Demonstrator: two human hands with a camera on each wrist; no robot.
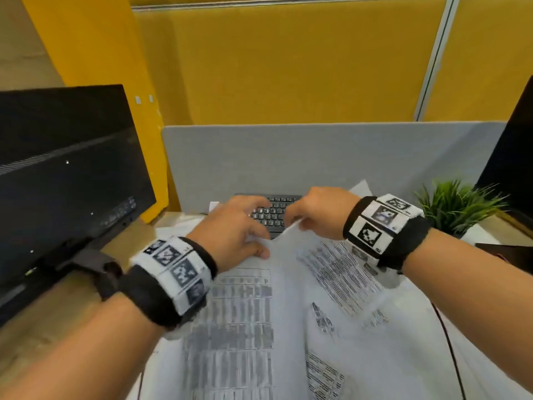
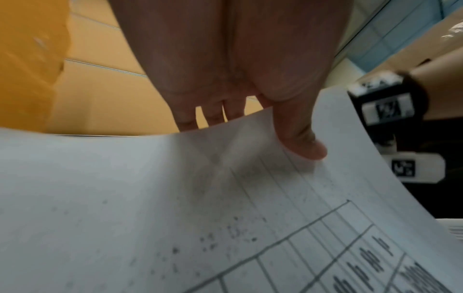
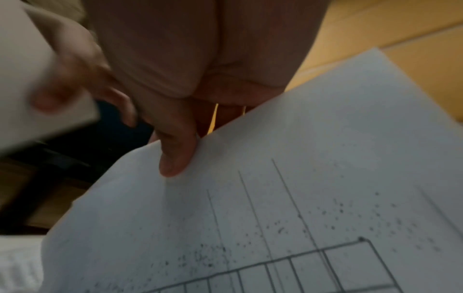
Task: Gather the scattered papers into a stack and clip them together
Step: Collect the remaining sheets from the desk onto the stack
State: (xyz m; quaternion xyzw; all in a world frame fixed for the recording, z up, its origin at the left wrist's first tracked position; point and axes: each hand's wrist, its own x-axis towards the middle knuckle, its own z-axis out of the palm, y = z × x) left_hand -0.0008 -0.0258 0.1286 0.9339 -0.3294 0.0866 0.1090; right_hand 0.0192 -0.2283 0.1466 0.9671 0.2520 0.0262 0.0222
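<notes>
Two printed sheets are lifted off the desk in the head view. My left hand (image 1: 250,241) pinches the top edge of the left sheet (image 1: 242,313), which carries a printed table. In the left wrist view the thumb (image 2: 304,138) lies on the front of that sheet (image 2: 175,198) and the fingers are behind it. My right hand (image 1: 305,223) pinches the top corner of the right sheet (image 1: 340,278), its thumb (image 3: 175,158) on the paper (image 3: 275,178). More papers (image 1: 403,342) lie beneath. No clip is visible.
A black keyboard (image 1: 271,215) sits just beyond the hands, against a grey divider (image 1: 317,157). A dark monitor (image 1: 66,174) stands at the left, a small green plant (image 1: 455,206) and another dark screen (image 1: 513,157) at the right. A thin cable (image 1: 450,342) crosses the papers.
</notes>
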